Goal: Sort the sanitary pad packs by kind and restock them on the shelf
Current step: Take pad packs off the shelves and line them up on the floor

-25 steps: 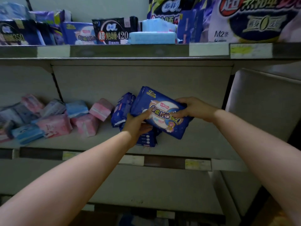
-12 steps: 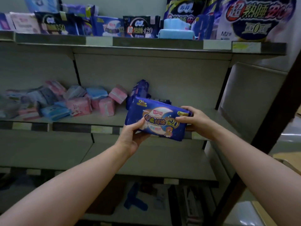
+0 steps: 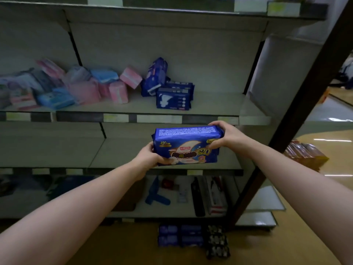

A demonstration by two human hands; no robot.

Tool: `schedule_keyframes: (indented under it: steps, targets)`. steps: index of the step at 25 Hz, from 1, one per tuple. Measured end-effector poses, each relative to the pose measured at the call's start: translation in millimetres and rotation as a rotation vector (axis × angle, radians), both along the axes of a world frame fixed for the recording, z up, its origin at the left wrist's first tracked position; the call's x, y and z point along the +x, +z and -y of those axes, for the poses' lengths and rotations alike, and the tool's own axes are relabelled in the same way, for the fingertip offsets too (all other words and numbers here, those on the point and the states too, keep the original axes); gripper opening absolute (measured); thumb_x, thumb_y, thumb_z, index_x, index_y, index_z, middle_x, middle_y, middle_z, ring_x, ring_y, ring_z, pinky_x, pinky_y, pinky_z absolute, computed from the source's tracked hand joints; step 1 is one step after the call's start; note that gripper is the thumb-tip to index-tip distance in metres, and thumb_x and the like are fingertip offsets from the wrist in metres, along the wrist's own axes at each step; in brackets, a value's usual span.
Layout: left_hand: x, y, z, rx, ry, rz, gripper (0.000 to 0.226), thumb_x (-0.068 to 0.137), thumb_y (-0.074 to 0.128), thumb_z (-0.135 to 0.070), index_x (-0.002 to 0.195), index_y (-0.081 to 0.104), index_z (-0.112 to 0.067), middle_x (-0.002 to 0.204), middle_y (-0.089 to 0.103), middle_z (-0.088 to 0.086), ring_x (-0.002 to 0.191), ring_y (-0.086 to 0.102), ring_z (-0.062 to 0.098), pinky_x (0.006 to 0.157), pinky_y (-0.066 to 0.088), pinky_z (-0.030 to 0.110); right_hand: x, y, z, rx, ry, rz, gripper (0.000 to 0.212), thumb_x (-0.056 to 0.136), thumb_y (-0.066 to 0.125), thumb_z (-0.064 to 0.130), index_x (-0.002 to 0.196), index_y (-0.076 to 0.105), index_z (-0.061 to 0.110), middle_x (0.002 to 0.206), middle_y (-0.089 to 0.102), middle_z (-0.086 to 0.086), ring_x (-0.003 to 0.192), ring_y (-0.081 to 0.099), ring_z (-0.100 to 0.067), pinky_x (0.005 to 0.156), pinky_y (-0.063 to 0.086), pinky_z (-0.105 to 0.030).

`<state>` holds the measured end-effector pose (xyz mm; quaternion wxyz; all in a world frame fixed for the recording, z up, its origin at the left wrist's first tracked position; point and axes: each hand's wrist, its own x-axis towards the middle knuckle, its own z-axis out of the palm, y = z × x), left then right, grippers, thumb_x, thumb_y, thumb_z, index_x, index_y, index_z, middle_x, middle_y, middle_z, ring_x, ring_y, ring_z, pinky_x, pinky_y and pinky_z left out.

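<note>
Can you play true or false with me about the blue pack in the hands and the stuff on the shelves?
1. The left hand and the right hand both hold the blue pack. True.
2. The blue pack has 350 printed on it. False: it shows 420.
3. Pink packs lie on the shelf, left of the dark blue packs. True.
4. Every pack is up on a shelf. False: dark packs are stacked on the floor.
</note>
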<state>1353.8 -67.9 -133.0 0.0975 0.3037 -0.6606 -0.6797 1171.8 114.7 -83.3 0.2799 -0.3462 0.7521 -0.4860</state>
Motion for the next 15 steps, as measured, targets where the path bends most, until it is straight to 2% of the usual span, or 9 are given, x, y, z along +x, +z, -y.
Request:
schedule_keyframes:
  steps: [2, 4, 6, 9, 12, 13, 15]
  targets:
    - [-4.6, -9.4, -8.1, 0.006, 0.007, 0.024, 0.068, 0.061, 0.078, 0.007, 0.118, 0.048, -0.014, 0.113, 0.063, 0.005, 0.104, 0.06, 0.02, 0.09, 0.05, 0.034, -3.5, -17.3, -8.2, 0.036, -0.008, -0.005, 0.067, 0.062, 0.076, -0.01, 0.116, 0.047, 0.018, 0.114, 0.06, -0.005, 0.098, 0.061, -0.015, 0.076, 0.053, -0.027]
    - [-13.0, -21.1, -16.7, 0.012, 0.009, 0.048, 0.064, 0.062, 0.076, 0.012, 0.114, 0.05, -0.013, 0.109, 0.065, 0.005, 0.098, 0.061, 0.019, 0.081, 0.053, 0.03, -10.1, -35.1, -17.3, 0.081, -0.008, -0.026, 0.067, 0.061, 0.078, -0.007, 0.115, 0.047, 0.019, 0.117, 0.059, -0.006, 0.105, 0.06, -0.018, 0.085, 0.052, -0.034]
    - [-25.0, -34.9, -27.3, 0.004, 0.016, 0.097, 0.059, 0.063, 0.073, 0.015, 0.111, 0.051, -0.013, 0.104, 0.065, 0.004, 0.095, 0.061, 0.018, 0.074, 0.052, 0.026, -21.3, -53.9, -26.9, 0.133, -0.007, -0.046, 0.067, 0.062, 0.079, -0.004, 0.115, 0.046, 0.018, 0.118, 0.058, -0.006, 0.106, 0.059, -0.018, 0.086, 0.052, -0.033]
    - [-41.1, -60.5, -41.7, -0.021, 0.024, 0.192, 0.057, 0.066, 0.068, 0.018, 0.113, 0.051, -0.01, 0.1, 0.064, 0.003, 0.093, 0.059, 0.017, 0.074, 0.051, 0.026, -37.3, -84.9, -38.9, 0.229, 0.014, -0.116, 0.068, 0.062, 0.081, 0.001, 0.117, 0.044, 0.017, 0.116, 0.057, -0.004, 0.106, 0.057, -0.017, 0.09, 0.049, -0.033]
    - [-54.6, -88.7, -60.5, -0.048, -0.003, 0.311, 0.053, 0.07, 0.066, 0.017, 0.115, 0.05, -0.006, 0.091, 0.061, 0.003, 0.073, 0.057, 0.013, 0.047, 0.05, 0.015, -46.3, -126.0, -52.7, 0.36, 0.057, -0.215, 0.072, 0.062, 0.083, 0.012, 0.122, 0.042, 0.013, 0.111, 0.056, 0.0, 0.103, 0.055, -0.017, 0.09, 0.046, -0.032]
    - [-58.5, -99.2, -68.1, -0.054, -0.012, 0.349, 0.052, 0.072, 0.065, 0.017, 0.117, 0.05, -0.004, 0.094, 0.06, 0.006, 0.072, 0.056, 0.014, 0.046, 0.049, 0.015, -48.5, -139.8, -57.6, 0.388, 0.074, -0.221, 0.073, 0.062, 0.083, 0.014, 0.122, 0.042, 0.012, 0.111, 0.055, 0.0, 0.103, 0.054, -0.017, 0.09, 0.046, -0.031]
    - [-65.9, -120.0, -80.7, -0.088, -0.018, 0.413, 0.052, 0.073, 0.066, 0.013, 0.121, 0.051, -0.001, 0.105, 0.06, 0.011, 0.085, 0.056, 0.019, 0.065, 0.048, 0.021, -55.9, -160.0, -64.6, 0.432, 0.1, -0.212, 0.076, 0.062, 0.084, 0.015, 0.125, 0.042, 0.01, 0.113, 0.055, -0.002, 0.106, 0.054, -0.017, 0.09, 0.045, -0.03]
